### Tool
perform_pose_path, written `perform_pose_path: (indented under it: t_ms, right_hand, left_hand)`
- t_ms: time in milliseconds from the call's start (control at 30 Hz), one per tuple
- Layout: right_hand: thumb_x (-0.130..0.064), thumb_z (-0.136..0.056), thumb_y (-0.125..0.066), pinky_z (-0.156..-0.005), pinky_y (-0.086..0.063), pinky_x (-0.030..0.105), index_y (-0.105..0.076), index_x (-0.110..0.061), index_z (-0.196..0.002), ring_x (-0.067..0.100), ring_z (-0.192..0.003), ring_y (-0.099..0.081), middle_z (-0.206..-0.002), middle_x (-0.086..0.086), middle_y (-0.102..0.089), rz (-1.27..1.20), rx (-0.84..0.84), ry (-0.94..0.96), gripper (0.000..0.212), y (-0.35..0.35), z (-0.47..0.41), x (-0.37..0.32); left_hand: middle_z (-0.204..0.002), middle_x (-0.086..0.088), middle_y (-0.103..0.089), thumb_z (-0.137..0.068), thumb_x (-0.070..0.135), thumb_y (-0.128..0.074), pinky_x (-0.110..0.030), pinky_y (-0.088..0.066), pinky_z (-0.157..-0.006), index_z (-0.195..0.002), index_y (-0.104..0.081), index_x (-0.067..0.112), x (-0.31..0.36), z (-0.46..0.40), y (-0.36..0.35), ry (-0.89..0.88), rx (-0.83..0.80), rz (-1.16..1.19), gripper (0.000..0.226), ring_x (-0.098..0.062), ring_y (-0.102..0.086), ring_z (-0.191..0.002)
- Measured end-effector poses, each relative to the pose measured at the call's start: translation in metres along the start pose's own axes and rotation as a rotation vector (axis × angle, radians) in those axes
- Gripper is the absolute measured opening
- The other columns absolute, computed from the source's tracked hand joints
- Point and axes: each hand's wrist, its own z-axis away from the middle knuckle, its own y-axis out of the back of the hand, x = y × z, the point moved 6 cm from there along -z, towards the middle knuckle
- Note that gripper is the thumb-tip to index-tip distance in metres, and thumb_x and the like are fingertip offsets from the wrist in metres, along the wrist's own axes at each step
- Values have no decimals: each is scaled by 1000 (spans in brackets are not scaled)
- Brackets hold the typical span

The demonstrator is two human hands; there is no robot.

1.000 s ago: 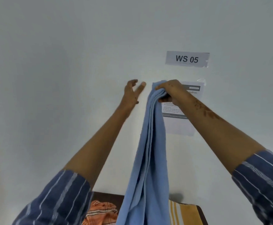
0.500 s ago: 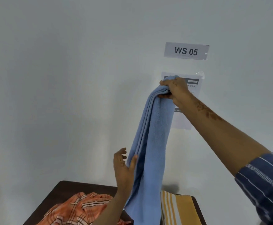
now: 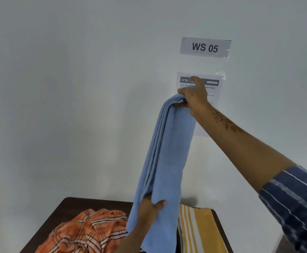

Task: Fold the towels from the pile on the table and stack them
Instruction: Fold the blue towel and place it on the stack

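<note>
A light blue towel [image 3: 167,152] hangs lengthwise in the air, folded into a long narrow strip. My right hand [image 3: 194,94] grips its top end high in front of the wall. My left hand [image 3: 151,207] holds the strip low down, thumb across its front, fingers hidden behind the cloth. Below, on the dark table [image 3: 72,203], lies a crumpled orange checked towel [image 3: 87,232] at the left. A yellow and white striped towel [image 3: 198,229] lies flat at the right.
A white wall stands close behind the table, with a "WS 05" label [image 3: 205,47] and a printed sheet [image 3: 213,84] taped to it. The table's right edge [image 3: 220,227] runs beside the striped towel.
My left hand dropped from the towel's top, slid down the strip and now grips its lower part. My right hand kept its hold on the top end.
</note>
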Motion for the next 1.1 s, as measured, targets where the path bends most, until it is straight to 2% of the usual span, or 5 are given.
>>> perform_pose_path:
  t_ms: [167,333,600,900,1100]
  right_hand:
    - [4,-84,-60,-69,-58,40,-58,-8,-97,22,-74,-60,-84,9,-56,-108,-48,0,18,17,12,4]
    - [3,-87,-57,-57,-58,31,-59,-7,-82,20,-67,-62,-77,9,-58,-201,-172,72,11,23,16,-2]
    - [3,-84,-58,-53,-58,31,-54,-10,-68,24,-68,-59,-74,11,-57,-135,140,-112,21,59,6,73]
    - [-4,-90,-56,-37,-49,21,-50,-7,-66,21,-62,-53,-82,13,-54,-273,324,-522,25,88,49,215]
    - [-4,-93,-53,-70,-53,33,-53,-9,-76,23,-61,-49,-71,12,-45,-168,536,-690,17,121,138,303]
  left_hand:
    - [-140,-8,-47,-64,59,-62,-46,-38,-97,-87,-75,17,-16,-12,64,-222,424,-378,50,-28,-43,-126]
    - [-109,14,-64,-33,65,-86,-15,-48,-78,-117,-55,26,-5,-40,69,-34,-155,53,97,-13,-61,-110]
    - [-99,2,-67,-31,58,-76,-24,-48,-77,-101,-67,16,-15,-59,143,56,-168,-271,83,-13,-62,-93]
    - [-105,-10,-72,-43,41,-91,-42,-49,-97,-107,-69,7,8,-72,218,521,-753,-911,76,-27,-68,-100]
    - [-113,-8,-68,-60,48,-82,-38,-50,-91,-115,-65,13,-32,-59,165,488,-735,-1238,67,-29,-64,-102]
